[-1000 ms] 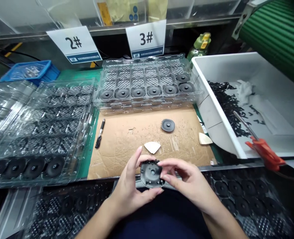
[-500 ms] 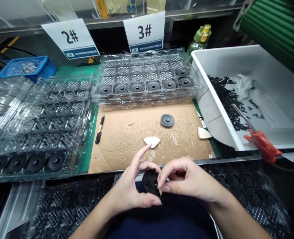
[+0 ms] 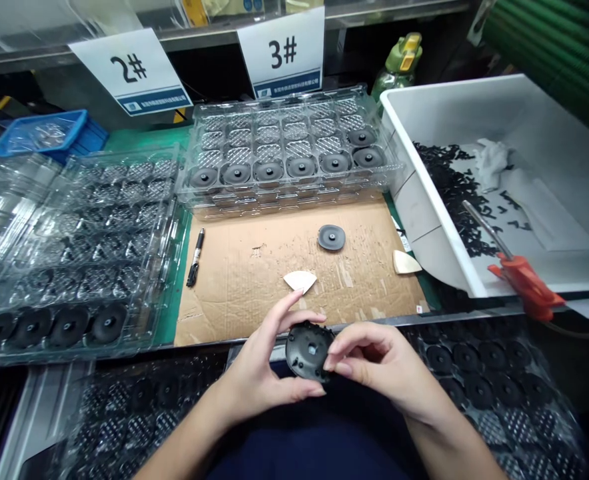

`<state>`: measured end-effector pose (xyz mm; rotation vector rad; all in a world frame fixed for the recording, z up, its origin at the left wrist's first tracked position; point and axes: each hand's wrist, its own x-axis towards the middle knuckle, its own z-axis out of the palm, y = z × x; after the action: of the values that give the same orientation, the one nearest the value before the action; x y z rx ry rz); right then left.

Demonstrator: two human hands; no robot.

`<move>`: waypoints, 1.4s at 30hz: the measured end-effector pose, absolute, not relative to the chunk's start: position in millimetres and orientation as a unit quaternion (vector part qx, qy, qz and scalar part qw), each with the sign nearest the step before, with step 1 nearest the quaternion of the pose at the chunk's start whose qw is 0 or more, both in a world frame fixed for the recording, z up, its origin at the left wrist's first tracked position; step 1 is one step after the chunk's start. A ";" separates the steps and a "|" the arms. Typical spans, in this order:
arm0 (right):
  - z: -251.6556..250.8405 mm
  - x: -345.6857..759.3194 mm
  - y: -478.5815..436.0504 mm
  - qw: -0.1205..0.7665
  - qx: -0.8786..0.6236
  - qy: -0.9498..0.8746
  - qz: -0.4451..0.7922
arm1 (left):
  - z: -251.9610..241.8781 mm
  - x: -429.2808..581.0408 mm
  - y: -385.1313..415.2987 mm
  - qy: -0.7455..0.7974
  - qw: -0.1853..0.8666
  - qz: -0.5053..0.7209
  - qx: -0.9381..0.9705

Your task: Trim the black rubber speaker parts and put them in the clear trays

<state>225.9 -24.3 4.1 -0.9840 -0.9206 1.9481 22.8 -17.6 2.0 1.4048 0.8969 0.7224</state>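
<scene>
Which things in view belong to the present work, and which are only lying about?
Probably the job's:
black part, in the left hand, right hand at its edge
gray part on the cardboard
clear tray with similar parts

Probably just lying about:
pen on the cardboard
bottle by the white bin

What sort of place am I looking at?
Likely a factory workstation: a clear plastic tray holds matching dark round parts, a white bin holds small black pieces, and the 2# sign and 3# sign hang behind.
</scene>
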 end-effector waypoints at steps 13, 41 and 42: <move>19.3 237.2 -21.6 0.292 -0.455 -0.496 0.679 | 5.9 33.9 -20.3 0.372 0.653 0.306 0.585; 1.9 235.5 -25.5 0.318 -0.417 -0.383 0.760 | 3.4 25.6 -11.6 0.376 0.678 0.239 0.585; -1.0 236.3 -25.0 0.316 -0.418 -0.388 0.758 | 2.5 23.9 -11.6 0.385 0.684 0.218 0.580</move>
<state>236.3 -25.0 -1.0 -1.1003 -1.0232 1.9970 23.9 -11.6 2.5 1.3012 0.8640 0.4876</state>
